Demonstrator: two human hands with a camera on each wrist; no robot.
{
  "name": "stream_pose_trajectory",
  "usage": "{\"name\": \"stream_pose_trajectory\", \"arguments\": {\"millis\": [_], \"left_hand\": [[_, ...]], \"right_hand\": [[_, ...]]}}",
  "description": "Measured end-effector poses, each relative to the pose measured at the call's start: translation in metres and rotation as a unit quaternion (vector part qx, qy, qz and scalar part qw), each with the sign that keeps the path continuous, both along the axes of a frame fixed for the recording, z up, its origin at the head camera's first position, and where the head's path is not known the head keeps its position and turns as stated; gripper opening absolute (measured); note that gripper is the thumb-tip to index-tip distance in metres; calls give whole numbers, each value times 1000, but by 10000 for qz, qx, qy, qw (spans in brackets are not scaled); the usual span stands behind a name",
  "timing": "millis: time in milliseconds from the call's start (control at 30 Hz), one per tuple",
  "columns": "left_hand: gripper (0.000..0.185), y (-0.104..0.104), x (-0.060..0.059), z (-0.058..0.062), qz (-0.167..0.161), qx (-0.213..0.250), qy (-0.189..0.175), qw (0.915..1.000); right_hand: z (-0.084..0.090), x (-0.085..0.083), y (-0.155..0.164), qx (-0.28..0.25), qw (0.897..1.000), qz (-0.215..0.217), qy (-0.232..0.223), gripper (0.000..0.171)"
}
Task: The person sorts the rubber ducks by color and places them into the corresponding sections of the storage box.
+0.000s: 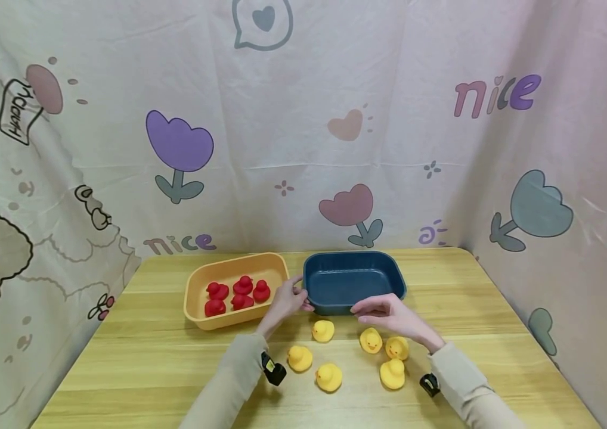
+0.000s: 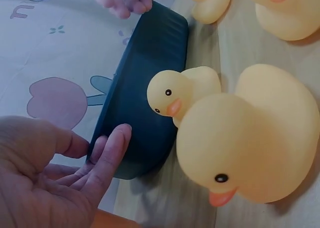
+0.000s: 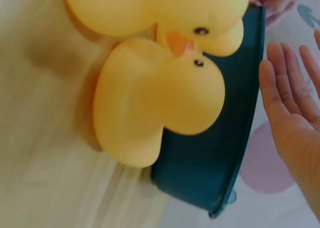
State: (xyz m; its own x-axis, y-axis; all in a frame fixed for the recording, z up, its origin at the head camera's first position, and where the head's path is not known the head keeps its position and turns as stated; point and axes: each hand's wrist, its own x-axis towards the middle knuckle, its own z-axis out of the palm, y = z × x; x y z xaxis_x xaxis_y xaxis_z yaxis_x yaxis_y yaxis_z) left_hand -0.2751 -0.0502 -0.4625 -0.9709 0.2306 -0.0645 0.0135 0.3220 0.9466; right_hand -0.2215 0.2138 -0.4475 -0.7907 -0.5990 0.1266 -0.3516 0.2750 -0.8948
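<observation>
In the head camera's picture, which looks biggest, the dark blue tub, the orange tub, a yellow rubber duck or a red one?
From largest to smallest:
1. Dark blue plastic tub and orange plastic tub: alike, no ranking.
2. Yellow rubber duck.
3. Red rubber duck, though it sits farther away, so that is unsure.

Dark blue tray (image 1: pixel 354 280): rectangular w/ rounded corners, plastic, upright on the desk, nothing inside. Sits mid-desk toward the back, right beside an orange tray, long side facing the person. Left hand (image 1: pixel 288 301) touches its near-left corner, fingers on the rim/wall. Right hand (image 1: pixel 386 313) rests at the near rim toward the right, fingers fairly straight. Six yellow ducks (image 1: pixel 323 330) stand just in front of the near wall, closest one nearly touching it.
</observation>
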Motion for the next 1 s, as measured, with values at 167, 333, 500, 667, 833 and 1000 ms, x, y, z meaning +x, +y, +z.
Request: {"name": "stream_pose_trajectory", "arguments": {"millis": [167, 333, 500, 667, 833, 1000], "left_hand": [[51, 0, -2, -3, 101, 4, 20, 9999], [50, 1, -3, -5, 152, 28, 109, 9998], [51, 0, -2, -5, 59, -12, 195, 9998], [51, 0, 0, -4, 48, -46, 137, 9999], [51, 0, 0, -4, 72, -135, 147, 9998], [51, 1, -2, -6, 107, -147, 148, 9997]], "right_hand": [[1, -5, -15, 126, 9990, 428, 28, 29], [-5, -11, -27, 130, 9955, 901, 266, 31], [-10, -15, -36, 178, 9920, 1217, 299, 35], [-11, -15, -42, 271, 9895, 1415, 115, 41], [-11, -16, -44, 522, 9857, 1595, 154, 46], [-14, -18, -45, 848, 9805, 1752, 276, 51]]}}
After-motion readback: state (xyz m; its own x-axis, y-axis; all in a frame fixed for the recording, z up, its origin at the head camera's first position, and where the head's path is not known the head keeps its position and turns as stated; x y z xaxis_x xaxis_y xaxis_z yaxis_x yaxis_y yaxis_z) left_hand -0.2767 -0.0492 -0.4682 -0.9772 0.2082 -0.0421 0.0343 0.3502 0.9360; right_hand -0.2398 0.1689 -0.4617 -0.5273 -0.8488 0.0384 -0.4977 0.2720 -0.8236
